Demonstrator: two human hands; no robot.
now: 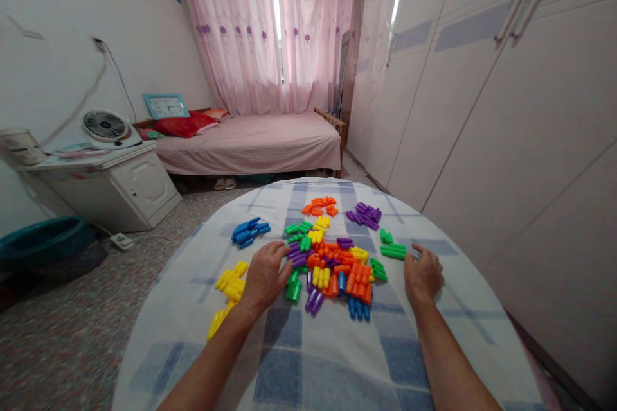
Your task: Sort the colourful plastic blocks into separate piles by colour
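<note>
A mixed heap of plastic building pieces in several colours [337, 263] lies mid-table. At its left edge is my left hand [264, 276], thumb and fingers apart, the fingertips at some purple pieces [299, 255]; whether they touch is unclear. My right hand [424, 275] rests over the cloth to the right, index finger stretched out, with nothing visible in it. Just left of its fingertips sit green pieces [394, 250]. Yellow pieces [232, 282] are gathered beside and partly behind my left forearm. Blue pieces [249, 231] form a group at the left.
Orange pieces [320, 206] and purple pieces [365, 215] lie in groups at the far side of the round table with a checked cloth [284, 359]. Beyond are a bed [260, 141], a white cabinet [139, 186] with a fan [110, 127], and a wardrobe [482, 109] at right.
</note>
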